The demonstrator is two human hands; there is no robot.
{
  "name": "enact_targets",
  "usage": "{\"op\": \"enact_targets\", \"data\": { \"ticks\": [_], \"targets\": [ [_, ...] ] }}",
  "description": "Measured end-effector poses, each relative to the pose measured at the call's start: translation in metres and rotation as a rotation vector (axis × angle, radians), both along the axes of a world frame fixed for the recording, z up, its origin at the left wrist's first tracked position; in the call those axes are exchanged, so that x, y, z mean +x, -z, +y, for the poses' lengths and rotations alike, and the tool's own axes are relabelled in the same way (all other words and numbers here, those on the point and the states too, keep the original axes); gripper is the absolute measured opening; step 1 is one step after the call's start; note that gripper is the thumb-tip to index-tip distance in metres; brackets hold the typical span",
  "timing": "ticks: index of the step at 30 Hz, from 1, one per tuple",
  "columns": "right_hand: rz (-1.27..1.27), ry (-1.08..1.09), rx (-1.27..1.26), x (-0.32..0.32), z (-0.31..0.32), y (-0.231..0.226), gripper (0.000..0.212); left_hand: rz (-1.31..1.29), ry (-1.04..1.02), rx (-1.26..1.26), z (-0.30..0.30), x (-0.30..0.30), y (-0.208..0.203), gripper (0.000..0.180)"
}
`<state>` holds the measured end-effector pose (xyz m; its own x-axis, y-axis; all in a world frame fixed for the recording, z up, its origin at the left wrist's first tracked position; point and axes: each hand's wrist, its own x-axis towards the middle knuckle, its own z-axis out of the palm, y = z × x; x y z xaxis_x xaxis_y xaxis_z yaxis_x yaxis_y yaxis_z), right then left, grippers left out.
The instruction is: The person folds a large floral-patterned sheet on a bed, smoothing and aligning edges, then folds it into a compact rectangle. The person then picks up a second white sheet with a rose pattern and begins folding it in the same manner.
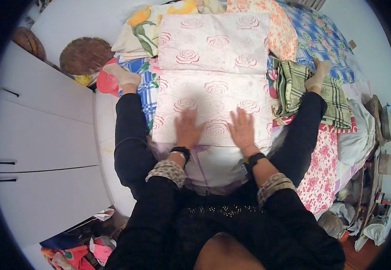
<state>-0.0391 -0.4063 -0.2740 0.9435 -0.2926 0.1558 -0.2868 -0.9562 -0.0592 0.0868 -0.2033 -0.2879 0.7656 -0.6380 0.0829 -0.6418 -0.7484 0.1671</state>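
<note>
Between my outstretched legs lies a pale pink cloth with a rose pattern, spread out with a crease across its middle. My left hand is over its near left part, fingers spread and slightly blurred. Over the near right part is my right hand, also with fingers apart. Neither hand holds anything; both appear to lie flat on or just above the cloth. Dark bands circle both wrists. A whitish cloth with purple stripes shows between the rose cloth and my body.
A folded green plaid cloth lies by my right foot. Beyond are an orange-patterned cloth, a yellow floral cloth and blue checked bedding. White cabinets stand left; a round brown woven item leans behind. Cluttered shelves stand right.
</note>
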Motion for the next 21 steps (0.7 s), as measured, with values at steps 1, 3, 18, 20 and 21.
{"op": "enact_targets", "data": {
  "ticks": [1, 3, 18, 20, 21],
  "targets": [
    [-0.001, 0.079, 0.062, -0.007, -0.018, 0.0, 0.057, -0.031, -0.084, -0.022, 0.013, 0.01, 0.001, 0.071],
    [-0.087, 0.095, 0.006, -0.018, -0.046, 0.0, 0.058, -0.079, -0.205, -0.039, 0.029, 0.026, 0.005, 0.071],
    [-0.114, 0.144, -0.102, 0.006, -0.081, 0.011, 0.056, -0.091, -0.386, 0.001, 0.039, 0.063, 0.017, 0.072],
    [-0.084, 0.141, -0.104, -0.006, -0.073, 0.01, 0.056, -0.075, -0.417, 0.004, 0.041, 0.062, 0.013, 0.075],
    [-0.044, 0.144, -0.089, -0.013, -0.067, 0.008, 0.057, -0.033, -0.44, 0.044, 0.042, 0.063, 0.009, 0.077]
  ]
}}
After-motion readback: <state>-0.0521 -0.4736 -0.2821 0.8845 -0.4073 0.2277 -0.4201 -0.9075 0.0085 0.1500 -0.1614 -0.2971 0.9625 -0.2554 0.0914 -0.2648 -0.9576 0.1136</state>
